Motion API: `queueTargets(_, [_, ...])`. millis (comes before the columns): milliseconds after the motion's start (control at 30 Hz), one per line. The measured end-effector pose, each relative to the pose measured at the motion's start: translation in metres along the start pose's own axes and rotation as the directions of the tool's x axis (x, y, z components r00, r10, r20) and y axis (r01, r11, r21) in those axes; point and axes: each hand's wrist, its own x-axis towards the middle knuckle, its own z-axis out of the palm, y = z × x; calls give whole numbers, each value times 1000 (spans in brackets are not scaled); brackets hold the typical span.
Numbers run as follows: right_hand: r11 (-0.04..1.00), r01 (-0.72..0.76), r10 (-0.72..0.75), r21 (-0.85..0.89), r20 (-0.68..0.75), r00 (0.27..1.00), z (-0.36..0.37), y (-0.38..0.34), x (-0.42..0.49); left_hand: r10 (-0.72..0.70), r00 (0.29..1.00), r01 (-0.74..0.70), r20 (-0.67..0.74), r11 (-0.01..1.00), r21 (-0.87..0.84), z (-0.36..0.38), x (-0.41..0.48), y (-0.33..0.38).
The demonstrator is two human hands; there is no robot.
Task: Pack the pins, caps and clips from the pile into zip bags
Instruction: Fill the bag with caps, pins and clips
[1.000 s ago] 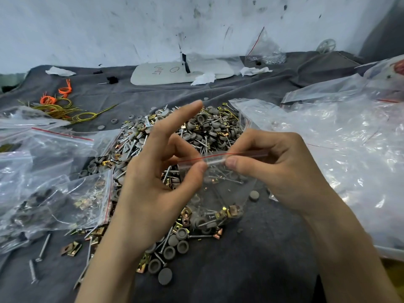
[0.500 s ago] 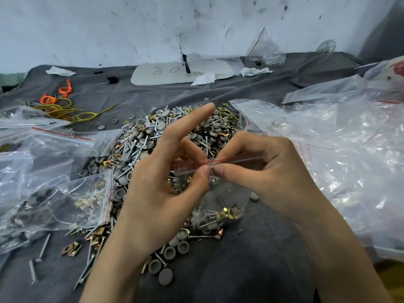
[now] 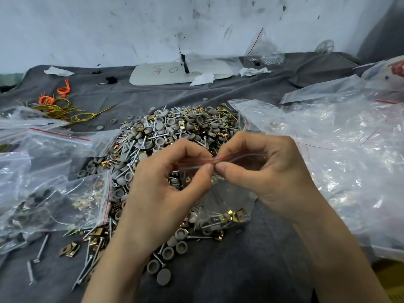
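The grey-clothed table (image 3: 229, 278) is carrying the pile (image 3: 175, 127) of pins, caps and clips in the middle, filled zip bags (image 3: 65, 202) left, empty bags (image 3: 349, 149) right, wire loops (image 3: 63, 110) and a white board (image 3: 153, 75) behind.

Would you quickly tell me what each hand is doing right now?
Left hand: pinching the red-lined seal of the zip bag.
Right hand: pinching the same seal, right beside it.

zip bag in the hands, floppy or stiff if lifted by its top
Likely floppy: the bag is thin film, wrinkling under the left hand and right hand. Probably bottom-heavy: clips and caps sit bunched low. Glossy, so maybe slippery.
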Motion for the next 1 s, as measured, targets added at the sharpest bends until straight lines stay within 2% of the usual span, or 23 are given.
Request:
queueTargets(200, [997, -70, 70, 26, 1, 998, -3, 2, 2, 19, 999, -18, -25, 998, 64, -1, 0, 0])
queueTargets(400, [991, -82, 81, 107, 18, 997, -14, 6, 3, 26, 999, -26, 25, 999, 28, -5, 0, -4])
queueTargets(533, [975, -99, 104, 201, -16, 994, -23, 14, 2, 4, 993, 4, 115, 998, -65, -14, -1, -11])
queueTargets(700, [961, -80, 81, 265, 8, 997, -30, 22, 3, 23, 988, 2, 152, 986, -165, -17, -1, -16])
queueTargets(833, [958, -97, 100, 268, 3, 995, -38, 26, 3, 8, 994, 21, 105, 962, -272, -19, -2, -20])
queueTargets(933, [922, -115, 165, 369, -109, 980, -52, 27, 1, -7, 1000, 8, 5, 885, -466, -29, -2, -24])
queueTargets(1000, [925, -115, 181, 361, -154, 971, -57, 25, -1, -32, 998, -3, -57, 844, -536, -36, -1, -27])
